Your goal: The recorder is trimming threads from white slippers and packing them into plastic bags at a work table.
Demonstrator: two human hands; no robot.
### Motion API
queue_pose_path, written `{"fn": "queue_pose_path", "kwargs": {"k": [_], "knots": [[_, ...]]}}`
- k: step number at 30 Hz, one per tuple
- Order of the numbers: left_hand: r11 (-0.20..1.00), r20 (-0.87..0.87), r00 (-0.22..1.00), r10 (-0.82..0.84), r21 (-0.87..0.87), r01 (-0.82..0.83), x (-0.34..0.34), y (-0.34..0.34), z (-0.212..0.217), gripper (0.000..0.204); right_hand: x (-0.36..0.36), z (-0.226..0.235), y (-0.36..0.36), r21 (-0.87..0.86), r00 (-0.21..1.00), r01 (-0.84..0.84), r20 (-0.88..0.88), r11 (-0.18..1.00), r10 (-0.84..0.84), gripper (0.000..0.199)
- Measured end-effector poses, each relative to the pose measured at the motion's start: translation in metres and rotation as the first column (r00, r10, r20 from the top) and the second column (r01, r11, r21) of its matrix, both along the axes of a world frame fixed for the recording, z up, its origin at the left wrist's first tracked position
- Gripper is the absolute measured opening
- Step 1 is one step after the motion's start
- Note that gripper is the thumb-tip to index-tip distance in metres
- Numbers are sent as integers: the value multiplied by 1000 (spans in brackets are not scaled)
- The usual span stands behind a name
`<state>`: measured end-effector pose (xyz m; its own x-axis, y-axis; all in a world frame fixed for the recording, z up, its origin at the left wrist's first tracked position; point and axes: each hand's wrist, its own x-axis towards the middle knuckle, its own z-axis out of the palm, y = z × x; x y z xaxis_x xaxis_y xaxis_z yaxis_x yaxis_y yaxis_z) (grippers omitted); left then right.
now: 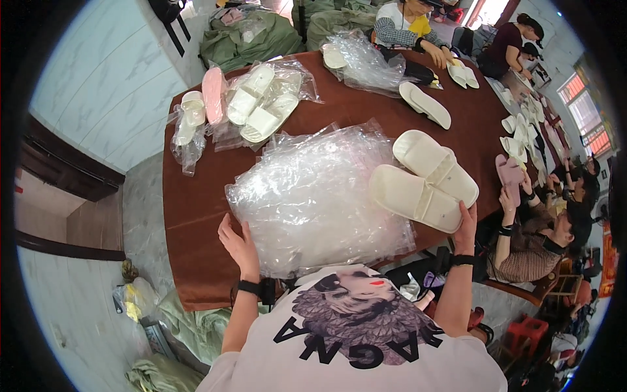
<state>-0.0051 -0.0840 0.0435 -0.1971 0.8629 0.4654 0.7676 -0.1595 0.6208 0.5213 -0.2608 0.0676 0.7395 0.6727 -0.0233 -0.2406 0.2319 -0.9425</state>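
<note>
Before me on the brown-covered table lies a broad stack of clear plastic bags (310, 196). My left hand (240, 247) is at the stack's near left corner, thumb and fingers apart, holding nothing; whether it touches the plastic is hard to tell. My right hand (466, 230) grips a pair of cream-white open-toe slippers (428, 179) by the near end. The two slippers lie side by side, soles down, over the right part of the stack. Part of my right hand's fingers is hidden beneath them.
Bagged white slippers (264, 104) and a pink slipper (213, 95) lie at the far left of the brown tablecloth (196, 242). Beyond the stack are another white pair (424, 104) and more clear bags (366, 62). Co-workers handle slippers across and to the right. Green sacks (248, 42) stand behind.
</note>
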Motion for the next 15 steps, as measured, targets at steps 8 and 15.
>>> {"fn": "queue_pose_path", "kwargs": {"k": [8, 15], "knots": [[921, -425, 828, -365, -296, 254, 29, -21, 4, 69, 48, 13, 30, -6, 962, 225, -160, 974, -223, 40], [914, -434, 811, -392, -287, 288, 34, -21, 4, 69, -107, 62, 114, 11, 667, 343, 701, 939, -252, 47]]}}
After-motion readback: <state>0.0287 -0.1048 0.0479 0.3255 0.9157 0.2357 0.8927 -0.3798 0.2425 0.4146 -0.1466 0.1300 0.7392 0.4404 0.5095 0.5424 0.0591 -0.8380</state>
